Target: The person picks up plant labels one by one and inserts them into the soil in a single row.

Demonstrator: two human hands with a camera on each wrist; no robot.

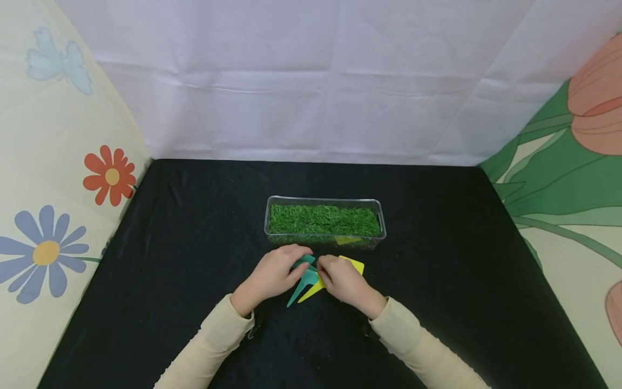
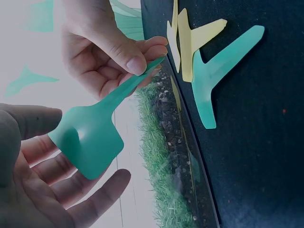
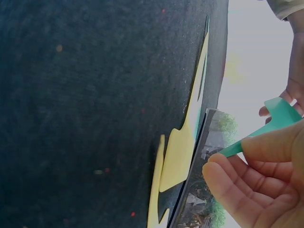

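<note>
Closest to me, my left hand [image 2: 42,166] lies relaxed and wide under the green tag [image 2: 92,137], while my right hand [image 2: 102,57] pinches its stem. I'd keep that pinch low, then steer the point toward the grass tray [image 1: 324,221] at twelve o'clock.

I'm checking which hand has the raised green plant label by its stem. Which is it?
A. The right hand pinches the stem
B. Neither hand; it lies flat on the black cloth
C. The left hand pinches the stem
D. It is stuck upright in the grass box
A. In the left wrist view the right hand pinches the pointed stem of the green plant label, while the left hand lies open behind its broad end.
</note>
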